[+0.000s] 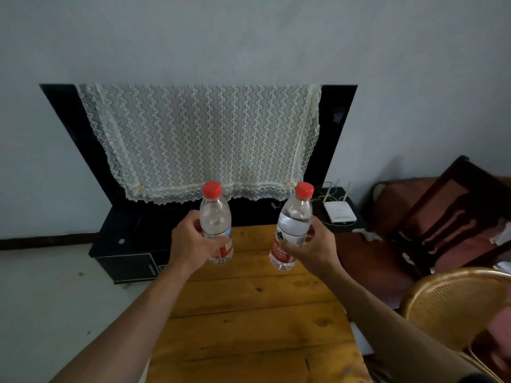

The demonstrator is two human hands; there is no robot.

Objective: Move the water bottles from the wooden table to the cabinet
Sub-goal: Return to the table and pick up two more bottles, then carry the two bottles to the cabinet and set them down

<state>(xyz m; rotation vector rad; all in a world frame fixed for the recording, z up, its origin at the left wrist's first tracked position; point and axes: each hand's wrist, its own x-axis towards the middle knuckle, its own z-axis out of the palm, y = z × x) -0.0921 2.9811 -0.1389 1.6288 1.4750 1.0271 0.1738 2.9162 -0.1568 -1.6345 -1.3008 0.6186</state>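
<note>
Left hand [190,241] grips a near-empty bottle [215,217]; right hand [312,244] grips a part-filled bottle [294,222].

Lace cloth [204,139] hides most of what seems a television [336,128].

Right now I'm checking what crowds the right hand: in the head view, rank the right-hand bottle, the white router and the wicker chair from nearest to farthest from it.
1. Right-hand bottle: held in the right hand.
2. White router: on the black cabinet, beyond the hand, to its right.
3. Wicker chair: lower right, beside the wooden table.
</note>
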